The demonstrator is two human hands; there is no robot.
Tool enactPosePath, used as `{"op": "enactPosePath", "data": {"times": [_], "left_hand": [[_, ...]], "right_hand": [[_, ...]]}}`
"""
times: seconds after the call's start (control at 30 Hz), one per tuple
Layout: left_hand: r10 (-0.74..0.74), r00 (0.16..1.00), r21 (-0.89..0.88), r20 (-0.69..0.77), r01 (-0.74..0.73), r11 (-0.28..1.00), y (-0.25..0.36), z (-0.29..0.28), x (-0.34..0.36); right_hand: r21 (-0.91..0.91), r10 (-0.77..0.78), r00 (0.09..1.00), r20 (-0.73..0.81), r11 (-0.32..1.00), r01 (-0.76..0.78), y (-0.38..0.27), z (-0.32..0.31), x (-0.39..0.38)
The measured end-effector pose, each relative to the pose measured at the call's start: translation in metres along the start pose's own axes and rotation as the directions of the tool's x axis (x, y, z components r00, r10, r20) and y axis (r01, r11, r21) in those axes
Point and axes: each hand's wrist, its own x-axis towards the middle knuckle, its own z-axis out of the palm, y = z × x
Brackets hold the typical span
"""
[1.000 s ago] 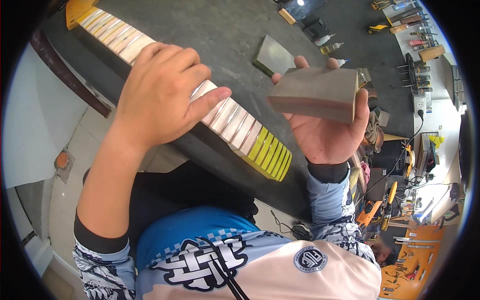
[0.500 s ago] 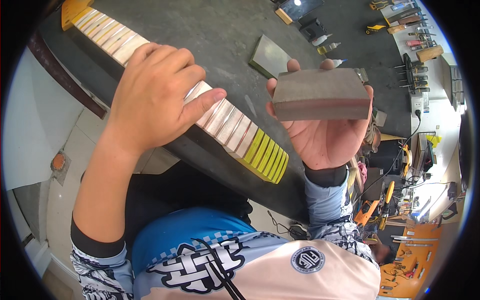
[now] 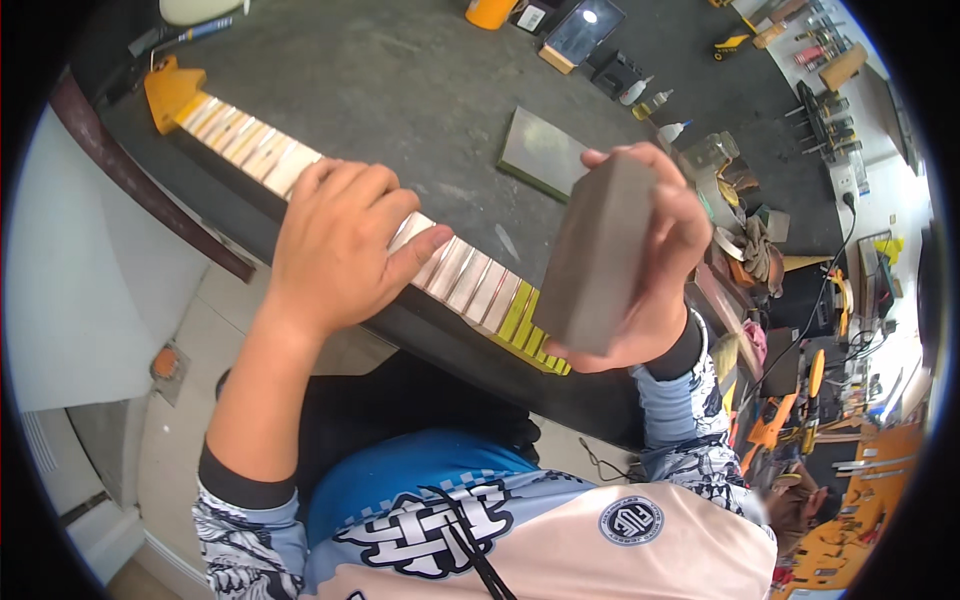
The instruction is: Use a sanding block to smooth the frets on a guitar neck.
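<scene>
A guitar neck [image 3: 466, 276] lies slantwise along the near side of the dark workbench. Pale tape covers most of its fingerboard between the metal frets, with yellow-green tape at the right end; its yellow headstock [image 3: 172, 92] points to the far left. My left hand [image 3: 345, 245] is closed over the middle of the neck, thumb along the fretted face. Above the neck's right end, my right hand [image 3: 680, 235] grips a grey-brown rectangular block [image 3: 598, 255], probably a sanding block. It is tilted on edge, somewhat blurred, and hides part of the yellow-green tape.
A flat grey plate [image 3: 540, 150] rests on the workbench [image 3: 400, 90] beyond the neck. Farther back are a phone [image 3: 583, 35] on a wooden stand and small bottles [image 3: 652, 104]. Tools hang along the right wall; another person [image 3: 800, 500] is at the lower right.
My right hand has turned over, swinging the block from palm-up and level to tilted on edge, and closer to the neck's right end. My left hand stays on the neck. The view has shifted slightly.
</scene>
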Motion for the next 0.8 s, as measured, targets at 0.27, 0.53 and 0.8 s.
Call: {"op": "enactPosePath", "data": {"times": [0.27, 0.53, 0.8], "left_hand": [[-0.012, 1.0, -0.025, 0.024, 0.013, 1.0, 0.003, -0.002, 0.007], [-0.01, 1.0, -0.014, 0.022, 0.011, 1.0, 0.004, -0.001, 0.007], [-0.005, 1.0, 0.002, 0.031, 0.005, 1.0, 0.006, 0.001, 0.007]], "right_hand": [[0.084, -0.022, 0.998, -0.059, 0.996, 0.027, -0.008, 0.003, 0.0], [0.056, -0.027, 0.998, 0.049, 0.998, 0.024, -0.009, -0.004, 0.001], [0.658, 0.549, 0.819, -0.164, 0.68, -0.324, -0.001, 0.002, -0.006]]}}
